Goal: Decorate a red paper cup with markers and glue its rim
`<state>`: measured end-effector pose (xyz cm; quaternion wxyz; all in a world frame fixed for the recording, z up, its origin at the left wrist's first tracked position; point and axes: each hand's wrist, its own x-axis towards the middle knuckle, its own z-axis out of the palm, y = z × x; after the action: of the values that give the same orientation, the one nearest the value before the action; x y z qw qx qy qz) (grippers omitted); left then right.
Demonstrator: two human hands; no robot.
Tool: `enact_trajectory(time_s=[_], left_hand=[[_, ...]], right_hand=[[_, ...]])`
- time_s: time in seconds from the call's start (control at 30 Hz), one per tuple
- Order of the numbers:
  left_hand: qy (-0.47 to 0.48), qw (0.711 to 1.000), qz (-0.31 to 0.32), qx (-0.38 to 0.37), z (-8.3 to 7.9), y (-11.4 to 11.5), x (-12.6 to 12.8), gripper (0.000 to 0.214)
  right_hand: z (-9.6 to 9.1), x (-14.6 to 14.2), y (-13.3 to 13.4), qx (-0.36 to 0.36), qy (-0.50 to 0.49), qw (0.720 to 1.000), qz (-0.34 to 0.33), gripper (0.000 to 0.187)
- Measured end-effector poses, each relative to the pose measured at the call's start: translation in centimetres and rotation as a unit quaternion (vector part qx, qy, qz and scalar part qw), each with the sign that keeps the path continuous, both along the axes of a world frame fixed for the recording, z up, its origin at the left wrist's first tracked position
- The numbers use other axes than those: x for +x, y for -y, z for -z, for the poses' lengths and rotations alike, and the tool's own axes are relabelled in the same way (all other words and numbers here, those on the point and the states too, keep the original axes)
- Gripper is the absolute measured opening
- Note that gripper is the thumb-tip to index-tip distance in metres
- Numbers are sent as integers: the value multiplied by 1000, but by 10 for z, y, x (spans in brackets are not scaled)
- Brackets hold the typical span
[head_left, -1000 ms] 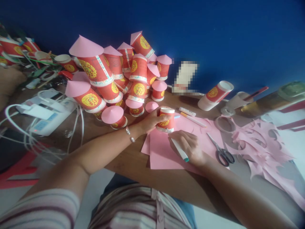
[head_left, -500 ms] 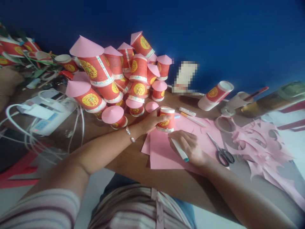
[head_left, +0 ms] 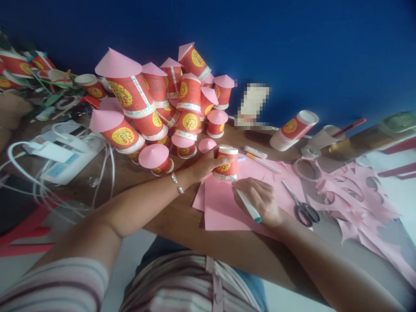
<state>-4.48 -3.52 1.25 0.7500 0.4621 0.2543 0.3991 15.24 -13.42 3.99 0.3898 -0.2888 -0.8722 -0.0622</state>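
My left hand (head_left: 208,167) is wrapped round a red paper cup (head_left: 229,167) with a yellow emblem and a white rim. The cup stands upright on the pink paper sheets (head_left: 224,208). Just to the right, my right hand (head_left: 256,197) grips a white marker (head_left: 248,206) with a green end that points toward me. The marker's other end is hidden near the fingers, beside the base of the cup. Close to the left hand sits a small pink paper disc or cone (head_left: 207,145).
Left of centre, several red cups with pink cone tops (head_left: 156,156) are piled up. Scissors (head_left: 305,210), a roll of tape (head_left: 307,169) and pink paper scraps (head_left: 360,203) lie to the right. A white power strip with cables (head_left: 66,156) is at the left.
My right hand has shifted slightly right, away from the cup, with the marker in it. My left hand and the cup have stayed in place.
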Motion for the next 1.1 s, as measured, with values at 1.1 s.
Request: enact_trajectory(time_s=[1.1], left_hand=[[24, 999, 13, -25, -5, 0, 0, 45]], right_hand=[[3, 3, 0, 3, 4, 1000, 5, 17]])
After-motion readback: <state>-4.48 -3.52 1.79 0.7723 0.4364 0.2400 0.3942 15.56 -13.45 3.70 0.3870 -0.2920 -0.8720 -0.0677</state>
